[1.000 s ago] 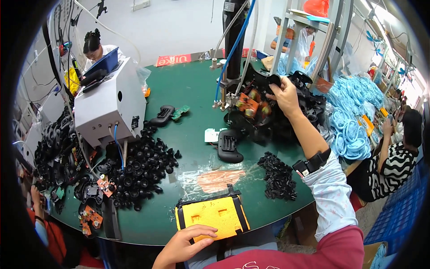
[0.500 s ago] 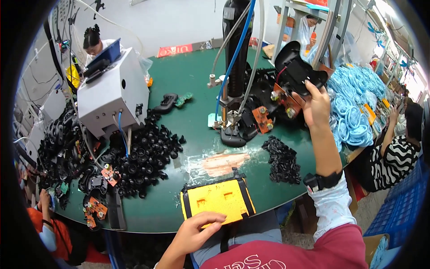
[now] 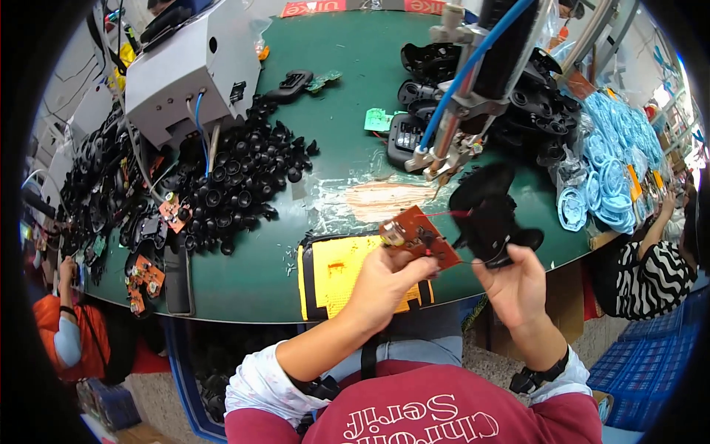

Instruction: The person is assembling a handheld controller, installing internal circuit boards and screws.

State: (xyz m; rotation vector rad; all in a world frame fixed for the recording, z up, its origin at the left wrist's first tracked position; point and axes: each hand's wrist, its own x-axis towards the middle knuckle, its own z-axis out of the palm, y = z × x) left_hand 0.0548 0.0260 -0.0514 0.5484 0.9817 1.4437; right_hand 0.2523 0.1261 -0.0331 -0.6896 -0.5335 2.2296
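An orange-brown circuit board [image 3: 421,234] is pinched between the thumb and fingers of my left hand [image 3: 381,288], tilted above the table's front part. My right hand [image 3: 515,287] grips the lower edge of a black game controller shell [image 3: 488,211], just to the right of the board. A thin red wire [image 3: 449,214] joins board and shell. Below my left hand lies a yellow pad [image 3: 344,270] with black strips, its right part covered by that hand and forearm.
A press with a blue hose [image 3: 473,63] stands behind the shell. More black shells [image 3: 532,107] and light-blue coiled cables [image 3: 610,148] lie at the right. A heap of black caps [image 3: 237,177] and a grey machine box [image 3: 181,74] occupy the left. Other people sit at both sides.
My right hand has brought the shell and circuit board from the back right toward me. My left hand has left the yellow pad and taken hold of the board. The view has shifted.
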